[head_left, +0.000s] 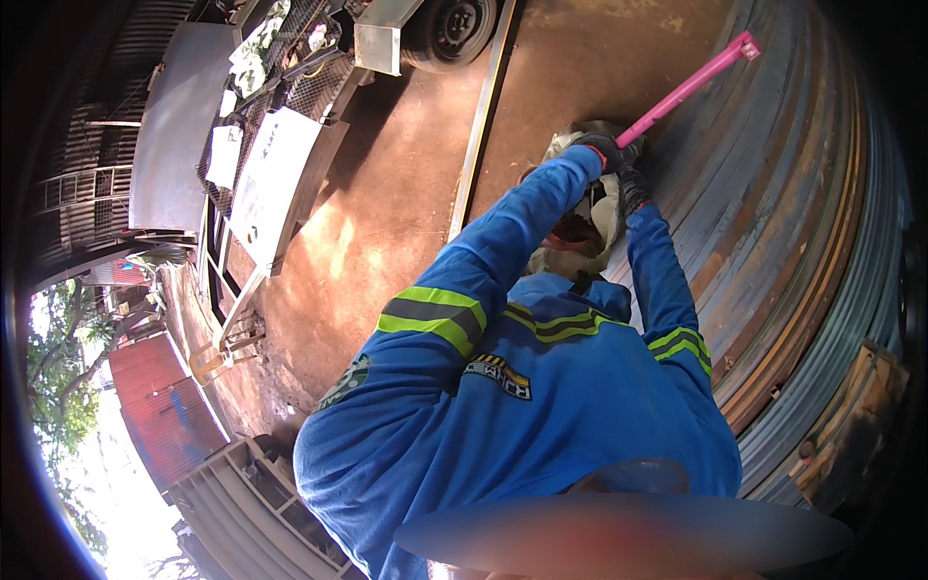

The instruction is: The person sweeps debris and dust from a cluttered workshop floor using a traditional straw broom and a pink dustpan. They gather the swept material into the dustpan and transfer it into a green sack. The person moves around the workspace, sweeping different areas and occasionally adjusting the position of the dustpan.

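Observation:
A pink metal tube [688,89] with a small fitting at its far end slants up to the right. My left hand [601,151], in a dark glove with an orange-red cuff, is closed around its near end. Just below and to the right, my gloved right hand [634,188] is closed close against the left one; what its fingers hold is hidden. Under both hands sits a pale crumpled sack [609,217], with something reddish brown showing inside it. My blue sleeves with reflective bands reach forward to it.
Long steel bars [754,193] lie stacked along my right, with a wooden block [855,416] near them. A narrow metal rail [480,135] lies on the brown floor. To the far left stand a wheel [452,31], a mesh-sided frame [307,41] and a white panel [278,184].

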{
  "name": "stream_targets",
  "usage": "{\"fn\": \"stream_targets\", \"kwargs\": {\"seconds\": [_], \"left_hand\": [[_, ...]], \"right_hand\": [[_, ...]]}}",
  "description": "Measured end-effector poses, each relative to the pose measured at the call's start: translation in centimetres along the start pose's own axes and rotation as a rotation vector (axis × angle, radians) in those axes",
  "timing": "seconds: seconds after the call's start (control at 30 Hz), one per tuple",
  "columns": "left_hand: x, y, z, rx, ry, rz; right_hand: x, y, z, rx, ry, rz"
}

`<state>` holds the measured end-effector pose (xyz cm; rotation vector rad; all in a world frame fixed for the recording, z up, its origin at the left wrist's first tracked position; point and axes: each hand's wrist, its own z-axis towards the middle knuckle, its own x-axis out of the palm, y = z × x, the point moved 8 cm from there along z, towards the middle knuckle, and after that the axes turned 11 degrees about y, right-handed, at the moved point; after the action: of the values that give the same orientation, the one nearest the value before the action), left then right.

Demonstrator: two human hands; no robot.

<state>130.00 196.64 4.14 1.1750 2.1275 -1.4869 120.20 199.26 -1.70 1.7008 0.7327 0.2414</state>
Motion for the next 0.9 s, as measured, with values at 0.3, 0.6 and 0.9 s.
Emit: {"fn": "stream_targets", "kwargs": {"seconds": [0.3,0.6,0.9], "left_hand": [[-1.0,0.2,0.4,-0.174,0.104,-0.251],[-2.3,-2.5,-2.3,-0.285,0.215,-0.501],[-3.7,-3.8,-2.7,-0.31,-0.007,-0.028]], "right_hand": [[-0.4,4.2,-1.4,-0.173,0.125,-0.131],[1.3,-0.1,0.4,0.018,0.242,0.615],[2.3,7.4,-3.7,-0.035,0.176,0.004]]}}
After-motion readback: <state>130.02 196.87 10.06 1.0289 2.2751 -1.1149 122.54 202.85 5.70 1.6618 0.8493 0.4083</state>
